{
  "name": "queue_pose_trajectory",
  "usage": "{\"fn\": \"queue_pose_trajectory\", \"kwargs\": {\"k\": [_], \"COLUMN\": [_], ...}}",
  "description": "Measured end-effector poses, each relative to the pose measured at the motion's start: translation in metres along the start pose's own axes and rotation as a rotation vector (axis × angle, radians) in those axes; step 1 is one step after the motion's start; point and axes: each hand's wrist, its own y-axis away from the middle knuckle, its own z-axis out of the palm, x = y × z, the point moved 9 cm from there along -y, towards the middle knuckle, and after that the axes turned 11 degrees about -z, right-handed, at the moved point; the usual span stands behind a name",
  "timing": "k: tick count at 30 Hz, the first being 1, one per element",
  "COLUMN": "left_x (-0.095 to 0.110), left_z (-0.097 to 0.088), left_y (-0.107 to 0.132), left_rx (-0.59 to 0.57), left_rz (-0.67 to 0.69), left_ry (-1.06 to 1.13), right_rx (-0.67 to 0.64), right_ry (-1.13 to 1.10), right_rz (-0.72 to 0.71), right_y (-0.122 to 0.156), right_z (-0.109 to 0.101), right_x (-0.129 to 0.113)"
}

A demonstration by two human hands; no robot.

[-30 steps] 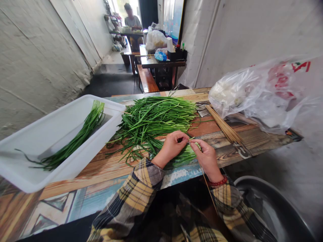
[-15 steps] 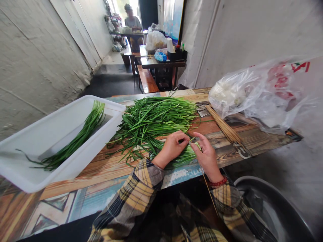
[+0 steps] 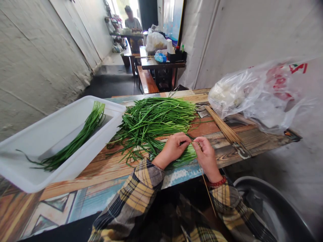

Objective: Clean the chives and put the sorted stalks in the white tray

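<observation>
L hand (image 3: 174,149): thumb + fingertips curled nearly tog.; couldn't tell what they pinched, too small. R hand (image 3: 207,158), fingertips just beside: thumb + forefinger closed on thin tan wooden skewer (image 3: 208,193), shaft slanting below palm. Slim green chive bunch (image 3: 185,158) lay under L fingers; larger leafy green chive pile (image 3: 158,114) just beyond.

Small eatery by the look: well ahead of my left hand (image 3: 174,149), dining table (image 3: 150,63) with wooden bench (image 3: 148,81), black caddy (image 3: 174,57), red-capped bottle (image 3: 177,49). Heaped greens (image 3: 158,114) just beyond; skewers (image 3: 223,125) near my right hand (image 3: 207,158).
</observation>
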Motion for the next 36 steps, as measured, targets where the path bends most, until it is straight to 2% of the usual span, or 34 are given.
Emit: {"fn": "queue_pose_trajectory", "kwargs": {"k": [5,9,12,17,20,26,31,33,36], "left_x": [0.004,0.004,0.0,-0.014,-0.022,-0.034,-0.045,-0.049,-0.045], "left_z": [0.003,0.008,0.006,-0.009,-0.019,-0.054,-0.081,-0.094,-0.109], "left_y": [0.002,0.003,0.002,0.0,-0.001,-0.001,0.004,0.009,0.016], "left_rx": [-0.025,-0.078,-0.079,0.012,0.083,0.328,0.483,0.59,0.739], "left_rz": [0.044,0.053,-0.009,-0.161,-0.214,-0.298,-0.322,-0.326,-0.28], "left_ry": [-0.07,-0.06,-0.019,0.04,0.097,0.203,0.306,0.254,0.019], "right_rx": [0.004,0.013,0.028,0.041,0.044,0.043,0.068,0.078,0.07], "right_ry": [0.104,0.108,0.047,-0.171,-0.201,-0.025,-0.019,-0.022,-0.011], "right_rz": [-0.027,-0.034,0.002,0.16,0.175,0.109,0.089,0.082,0.077], "right_y": [-0.002,-0.002,0.001,0.008,0.008,0.001,0.002,0.004,0.005], "right_z": [-0.006,-0.008,-0.009,-0.005,-0.003,-0.003,-0.003,-0.003,-0.002], "right_x": [-0.013,-0.016,-0.011,0.006,0.008,0.006,0.011,0.013,0.016]}}
